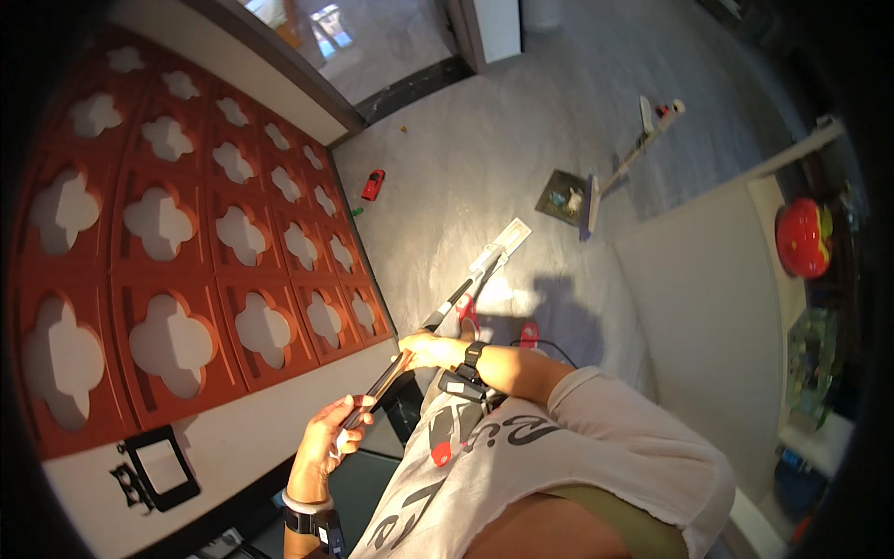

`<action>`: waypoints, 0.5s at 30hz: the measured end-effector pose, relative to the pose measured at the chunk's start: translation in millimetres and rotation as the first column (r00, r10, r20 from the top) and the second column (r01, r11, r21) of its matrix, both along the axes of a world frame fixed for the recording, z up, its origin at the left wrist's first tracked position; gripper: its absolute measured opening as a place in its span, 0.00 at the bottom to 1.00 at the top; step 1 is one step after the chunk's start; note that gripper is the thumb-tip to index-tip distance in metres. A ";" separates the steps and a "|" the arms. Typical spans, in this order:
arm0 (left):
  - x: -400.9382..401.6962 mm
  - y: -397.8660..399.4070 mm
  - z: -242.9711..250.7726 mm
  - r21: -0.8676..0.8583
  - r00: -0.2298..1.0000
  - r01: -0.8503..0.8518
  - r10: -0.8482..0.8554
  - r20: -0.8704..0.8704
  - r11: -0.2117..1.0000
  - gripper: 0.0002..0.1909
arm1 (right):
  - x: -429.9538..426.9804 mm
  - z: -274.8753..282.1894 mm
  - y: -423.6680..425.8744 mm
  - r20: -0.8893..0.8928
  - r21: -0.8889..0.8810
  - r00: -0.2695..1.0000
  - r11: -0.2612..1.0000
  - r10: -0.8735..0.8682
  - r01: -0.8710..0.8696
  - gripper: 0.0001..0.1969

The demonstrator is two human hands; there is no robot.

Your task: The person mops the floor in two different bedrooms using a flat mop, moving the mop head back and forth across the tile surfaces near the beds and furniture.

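Both hands hold the long dark pole of a flat mop, which slants down across my front. My left hand [334,427] is closed around the upper end of the pole. Farther down, my right hand [434,349] grips the pole [447,307] in front of my waist. The white mop head [510,237] is at the floor, past my red slippers [529,334]. Bands with small dark devices are strapped at both wrists.
A red toy car [374,184] lies near the red openwork wall [269,279]. Beyond the mop head is a dark square pan [552,189] with bits on it, beside a purple-edged, long-handled tool [589,208]. A red rounded object [803,237] stands on the right-hand shelf. A dark threshold [415,87] crosses the doorway.
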State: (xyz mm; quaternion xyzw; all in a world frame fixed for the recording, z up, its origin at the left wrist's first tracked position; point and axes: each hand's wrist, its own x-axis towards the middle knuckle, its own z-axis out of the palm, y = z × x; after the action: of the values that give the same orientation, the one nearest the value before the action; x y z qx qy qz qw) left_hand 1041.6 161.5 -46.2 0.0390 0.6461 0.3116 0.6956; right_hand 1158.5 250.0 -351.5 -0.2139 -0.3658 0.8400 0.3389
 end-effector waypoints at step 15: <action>41.6 31.6 -47.5 0.031 0.995 0.001 0.003 -0.101 1.000 0.12 | 5.2 -57.6 67.4 -0.049 0.127 0.989 0.983 0.137 -0.130 0.07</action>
State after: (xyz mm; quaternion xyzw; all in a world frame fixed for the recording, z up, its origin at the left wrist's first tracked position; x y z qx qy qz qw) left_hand 1083.2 193.1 -93.8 0.0652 0.6756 0.3196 0.6612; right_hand 1163.7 317.4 -409.1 -0.1430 -0.4208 0.8424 0.3047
